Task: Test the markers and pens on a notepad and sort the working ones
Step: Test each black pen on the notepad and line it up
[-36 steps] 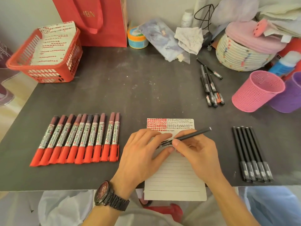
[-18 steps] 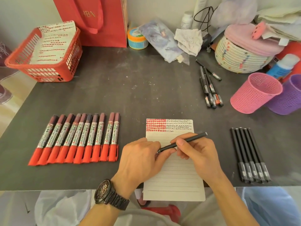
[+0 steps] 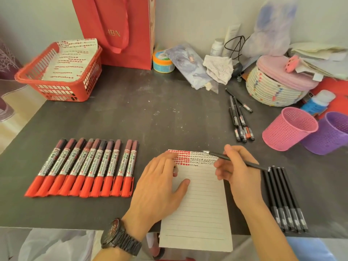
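Observation:
A lined notepad [image 3: 199, 208] lies at the table's front edge, its top rows filled with red and black test marks. My left hand [image 3: 160, 183] rests flat on the pad's left side. My right hand [image 3: 239, 172] grips a thin black pen [image 3: 222, 156], uncapped, with its tip over the pad's top right corner. Whether the tip touches the paper is unclear. Several red markers [image 3: 88, 168] lie in a row to the left. Several black pens [image 3: 282, 198] lie in a row to the right. More black pens [image 3: 239, 119] lie farther back.
A pink mesh cup [image 3: 288, 129] and a purple mesh cup [image 3: 327, 136] stand at the right. A red basket [image 3: 60, 87] with marked sheets sits at the back left beside a red bag [image 3: 122, 31]. A woven basket [image 3: 273, 89] and clutter fill the back right.
My right hand turned the pen round and moved up the pad, so the tip now points left over the top corner. My left hand let go of the pen and flattened on the pad.

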